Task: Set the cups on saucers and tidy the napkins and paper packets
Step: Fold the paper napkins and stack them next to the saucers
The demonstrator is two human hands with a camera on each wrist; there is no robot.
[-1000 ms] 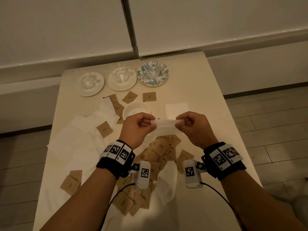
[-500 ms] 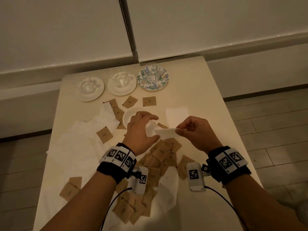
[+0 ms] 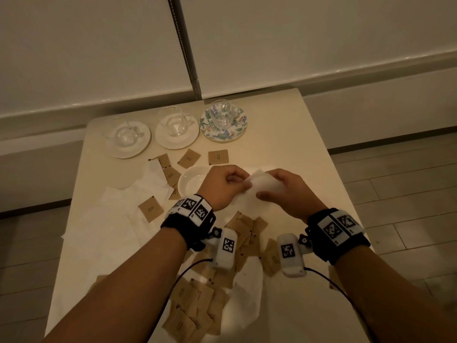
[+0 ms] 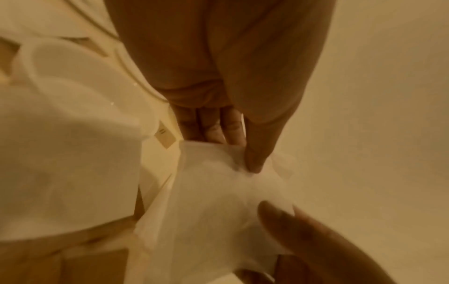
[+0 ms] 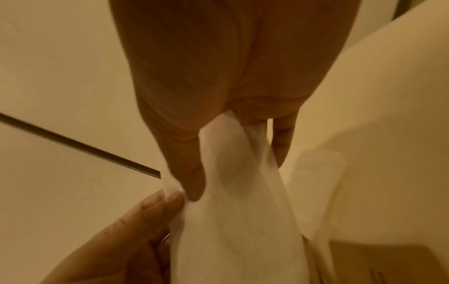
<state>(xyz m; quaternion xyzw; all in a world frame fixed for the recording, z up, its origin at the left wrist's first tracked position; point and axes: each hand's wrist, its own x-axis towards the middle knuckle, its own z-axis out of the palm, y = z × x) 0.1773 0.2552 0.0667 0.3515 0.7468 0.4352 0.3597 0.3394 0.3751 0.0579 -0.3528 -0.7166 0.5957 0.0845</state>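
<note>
Both hands hold one white napkin (image 3: 262, 186) above the middle of the table. My left hand (image 3: 226, 185) pinches its left edge, and my right hand (image 3: 282, 188) grips its right side, thumb on top. In the left wrist view the thumb presses the napkin (image 4: 218, 182); in the right wrist view the napkin (image 5: 233, 211) runs between thumb and fingers. Three glass cups stand on saucers at the far edge: two on white saucers (image 3: 128, 138) (image 3: 176, 132), one on a floral saucer (image 3: 223, 125). Brown paper packets (image 3: 197, 303) lie scattered near me.
An empty white saucer (image 3: 191, 181) sits just left of my left hand. Loose white napkins (image 3: 103, 219) cover the table's left half, another (image 3: 247, 303) lies among the packets. More packets (image 3: 189, 158) lie below the cups. The table's right edge borders tiled floor.
The hands have come closer together and moved a little away from me, folding the stretched napkin into a shorter, bunched shape between them.
</note>
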